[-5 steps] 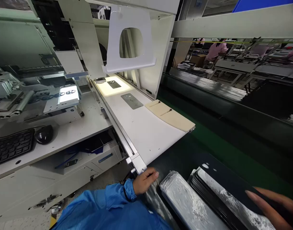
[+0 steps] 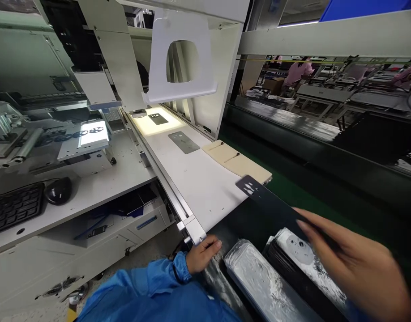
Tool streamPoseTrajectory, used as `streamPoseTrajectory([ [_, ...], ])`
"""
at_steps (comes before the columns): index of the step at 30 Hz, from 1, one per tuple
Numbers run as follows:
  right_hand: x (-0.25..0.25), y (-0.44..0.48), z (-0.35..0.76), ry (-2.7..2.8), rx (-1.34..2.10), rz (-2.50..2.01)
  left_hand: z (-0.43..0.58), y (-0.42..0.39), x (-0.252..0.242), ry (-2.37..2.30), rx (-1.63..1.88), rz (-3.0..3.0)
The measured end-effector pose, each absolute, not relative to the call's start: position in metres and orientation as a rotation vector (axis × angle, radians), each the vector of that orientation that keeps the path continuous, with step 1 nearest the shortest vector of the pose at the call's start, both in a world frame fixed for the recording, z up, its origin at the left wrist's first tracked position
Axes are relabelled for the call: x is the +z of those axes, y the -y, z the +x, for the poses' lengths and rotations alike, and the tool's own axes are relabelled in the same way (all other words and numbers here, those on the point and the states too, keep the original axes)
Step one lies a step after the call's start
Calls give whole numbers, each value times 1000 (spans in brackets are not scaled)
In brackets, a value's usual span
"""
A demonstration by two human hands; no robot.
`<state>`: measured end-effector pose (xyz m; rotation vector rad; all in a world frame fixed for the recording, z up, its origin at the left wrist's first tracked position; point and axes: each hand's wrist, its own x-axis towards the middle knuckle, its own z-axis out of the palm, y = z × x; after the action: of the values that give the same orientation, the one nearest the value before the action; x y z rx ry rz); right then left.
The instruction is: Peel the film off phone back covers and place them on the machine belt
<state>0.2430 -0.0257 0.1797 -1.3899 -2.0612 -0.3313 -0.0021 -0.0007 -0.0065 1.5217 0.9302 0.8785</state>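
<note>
My right hand (image 2: 355, 266) holds a thin dark plate (image 2: 269, 201) with cut-out holes at its far end, lifted over the near end of the white conveyor belt (image 2: 205, 188). Below it lies a stack of like plates (image 2: 302, 268), the top one silvery. My left hand (image 2: 202, 252), in a blue sleeve, rests with fingers curled against the conveyor's near corner, next to a foil-wrapped pack (image 2: 259, 281). Two grey plates (image 2: 183, 141) (image 2: 157, 118) lie further up the belt, the far one under a lit opening.
A white machine housing (image 2: 178, 58) stands over the belt's far end. A beige pad (image 2: 237, 163) lies on the belt's right edge. To the left are a keyboard (image 2: 14, 208), a mouse (image 2: 57, 190) and a fixture (image 2: 87, 136). People work at benches far right.
My right hand has lifted the dark plate off the stack and swung it up and left toward the belt. The left hand has stayed put.
</note>
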Motion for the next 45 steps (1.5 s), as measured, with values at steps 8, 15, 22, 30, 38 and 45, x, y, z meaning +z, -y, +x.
streamPoseTrajectory([
  [8,160,-40,155,2446,-709,-1100,-3,1,-6,-930,868,1520],
  [15,141,-42,145,2523,-495,-1184,-3,0,-4,-910,868,1537],
  [22,140,-54,138,2528,-253,-1291,-2,1,-6,-940,871,1539],
  [30,143,-64,133,2522,-224,-1380,-4,1,-8,-939,838,1532],
  [38,145,-68,132,2529,-197,-1427,-3,1,-9,-935,866,1550],
  [45,147,-65,130,2527,-222,-1415,-3,1,-7,-930,868,1549],
])
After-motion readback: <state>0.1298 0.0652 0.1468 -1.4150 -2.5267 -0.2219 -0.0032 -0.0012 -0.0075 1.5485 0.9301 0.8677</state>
